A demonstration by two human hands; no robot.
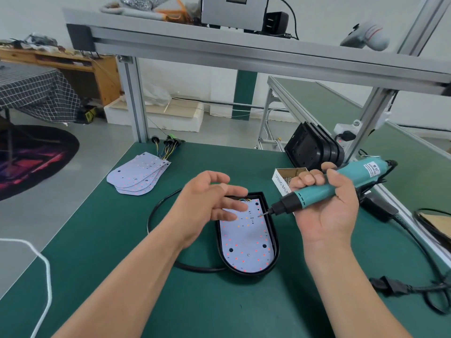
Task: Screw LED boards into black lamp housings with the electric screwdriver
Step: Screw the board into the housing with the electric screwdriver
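On the green bench (97, 240) a black lamp housing (246, 273) lies just below the frame's centre. Its long axis runs up and down the picture, with the rounded end lowest. An LED board (246, 242) sits inside it. The left hand (207, 203) hovers open over the board's upper end, grasping nothing. The right hand (327, 211), right of centre, grasps the teal electric screwdriver (314, 196), which slants down-left. Its bit (264, 213) hangs over the board's upper right edge, so the right hand looks nearer the next hole, I'd say.

Green bench (219, 313) carries a black lamp housing (247, 274), stacked LED boards (136, 176), a screw box (280, 182) and a black cable (195, 267).
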